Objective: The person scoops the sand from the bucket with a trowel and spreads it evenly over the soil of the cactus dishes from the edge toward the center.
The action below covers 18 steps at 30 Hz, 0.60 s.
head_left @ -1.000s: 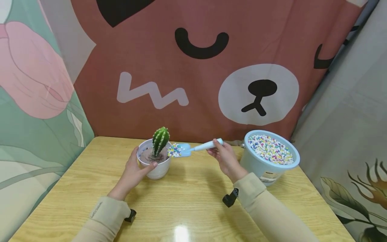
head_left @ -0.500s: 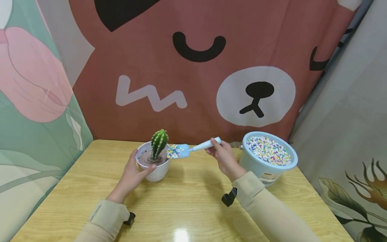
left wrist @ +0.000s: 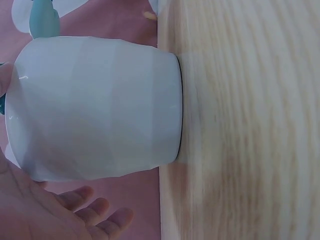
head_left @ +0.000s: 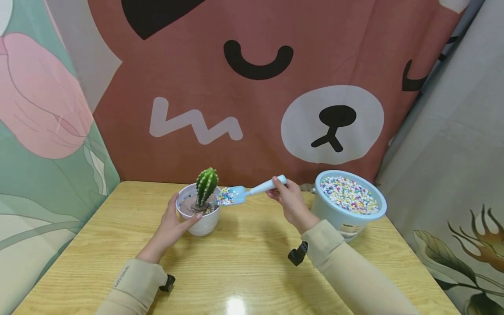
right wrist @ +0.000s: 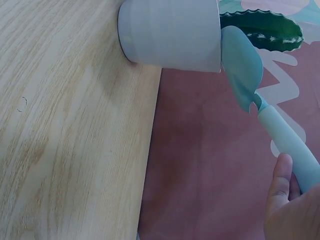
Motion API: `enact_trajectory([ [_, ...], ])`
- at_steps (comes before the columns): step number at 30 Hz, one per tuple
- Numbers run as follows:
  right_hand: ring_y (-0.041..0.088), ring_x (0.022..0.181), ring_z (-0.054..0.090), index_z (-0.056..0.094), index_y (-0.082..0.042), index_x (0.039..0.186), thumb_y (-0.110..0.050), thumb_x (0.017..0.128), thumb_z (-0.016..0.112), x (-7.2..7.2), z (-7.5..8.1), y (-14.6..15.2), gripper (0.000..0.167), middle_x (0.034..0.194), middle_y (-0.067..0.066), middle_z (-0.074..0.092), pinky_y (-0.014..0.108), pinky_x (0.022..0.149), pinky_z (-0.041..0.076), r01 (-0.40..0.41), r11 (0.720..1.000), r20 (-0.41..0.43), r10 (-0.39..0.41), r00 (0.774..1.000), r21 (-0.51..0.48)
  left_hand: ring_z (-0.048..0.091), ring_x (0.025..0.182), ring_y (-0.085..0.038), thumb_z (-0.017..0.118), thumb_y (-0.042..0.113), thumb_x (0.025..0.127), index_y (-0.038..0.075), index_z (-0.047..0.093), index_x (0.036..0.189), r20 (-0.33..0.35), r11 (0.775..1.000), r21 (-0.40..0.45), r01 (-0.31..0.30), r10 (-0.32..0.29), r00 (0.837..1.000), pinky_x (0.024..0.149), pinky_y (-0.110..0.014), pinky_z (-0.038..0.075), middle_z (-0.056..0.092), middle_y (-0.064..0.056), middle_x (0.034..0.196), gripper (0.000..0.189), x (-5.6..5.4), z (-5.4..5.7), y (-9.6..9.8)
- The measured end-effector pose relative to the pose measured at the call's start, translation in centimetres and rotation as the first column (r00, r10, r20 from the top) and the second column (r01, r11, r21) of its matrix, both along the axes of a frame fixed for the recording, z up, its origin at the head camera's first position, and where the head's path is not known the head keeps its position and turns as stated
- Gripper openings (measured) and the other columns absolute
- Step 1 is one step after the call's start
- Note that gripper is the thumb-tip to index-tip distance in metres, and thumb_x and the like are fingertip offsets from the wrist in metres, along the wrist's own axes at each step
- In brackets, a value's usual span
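Note:
A green ribbed cactus (head_left: 206, 187) stands in brownish soil in a white flower pot (head_left: 204, 225) on the table. My left hand (head_left: 169, 232) holds the pot from its left side, thumb along the front rim; in the left wrist view several fingers stick out beside the pot wall (left wrist: 100, 110). My right hand (head_left: 293, 203) grips the handle of a light blue hand shovel (head_left: 264, 187). Its blade (right wrist: 242, 65) rests right at the pot's right rim, tilted down to the left. Small multicoloured pebbles (head_left: 225, 197) lie on the blade, and some show on the soil beside the cactus.
A light blue bucket (head_left: 320, 210) full of multicoloured pebbles (head_left: 348, 194) stands to the right of my right hand. The wooden table (head_left: 236, 258) ends at the back against a curtain (head_left: 260, 153) with a printed bear. Patterned cloths hang at both sides.
The shovel's handle end has risen slightly and the blade tips more toward the pot. Some pebbles now show on the soil at the cactus's right. The left hand keeps its hold.

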State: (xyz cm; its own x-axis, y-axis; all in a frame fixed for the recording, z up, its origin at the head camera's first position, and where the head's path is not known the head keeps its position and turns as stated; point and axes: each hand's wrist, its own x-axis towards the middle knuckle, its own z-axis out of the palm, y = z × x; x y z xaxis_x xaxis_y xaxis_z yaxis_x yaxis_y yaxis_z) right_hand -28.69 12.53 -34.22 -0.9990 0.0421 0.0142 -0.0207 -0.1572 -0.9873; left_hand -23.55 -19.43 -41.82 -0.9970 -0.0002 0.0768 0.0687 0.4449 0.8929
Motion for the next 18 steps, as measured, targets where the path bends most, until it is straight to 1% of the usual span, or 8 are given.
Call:
enact_trajectory([
  [6,0.013,0.076,0.066,0.058,0.007,0.109,-0.015,0.109,0.054,-0.06,0.15,-0.07,0.022,0.09,0.009,0.063,0.023,0.074,0.058,0.0,1.0,-0.022,0.0,1.0,0.007,0.009,0.151,-0.053,0.073,0.038,0.095,0.001,-0.001,0.163,-0.002,1.0,0.01,0.008,-0.008,1.0,0.118,-0.069,0.014,0.011,-0.033,0.165,0.107,-0.15,-0.1,-0.1],
  [12,0.015,0.079,0.067,0.06,0.007,0.112,-0.019,0.108,0.056,-0.28,0.51,-0.11,0.026,0.093,0.011,0.064,0.026,0.078,0.059,0.007,0.999,-0.03,-0.006,1.0,0.048,0.007,0.152,-0.052,0.072,0.04,0.096,0.004,-0.004,0.164,0.013,1.0,0.015,0.01,-0.011,1.0,0.118,-0.069,0.013,0.009,-0.032,0.166,0.108,-0.1,-0.03,-0.13],
  [18,0.015,0.079,0.068,0.06,0.007,0.113,-0.019,0.108,0.057,-0.22,0.86,-0.19,0.027,0.094,0.012,0.065,0.03,0.083,0.059,0.01,0.998,-0.025,-0.008,1.0,0.066,0.007,0.152,-0.052,0.072,0.039,0.096,0.004,-0.003,0.164,0.017,1.0,0.019,0.015,-0.016,1.0,0.118,-0.069,0.013,0.009,-0.033,0.166,0.108,-0.12,-0.04,-0.18],
])
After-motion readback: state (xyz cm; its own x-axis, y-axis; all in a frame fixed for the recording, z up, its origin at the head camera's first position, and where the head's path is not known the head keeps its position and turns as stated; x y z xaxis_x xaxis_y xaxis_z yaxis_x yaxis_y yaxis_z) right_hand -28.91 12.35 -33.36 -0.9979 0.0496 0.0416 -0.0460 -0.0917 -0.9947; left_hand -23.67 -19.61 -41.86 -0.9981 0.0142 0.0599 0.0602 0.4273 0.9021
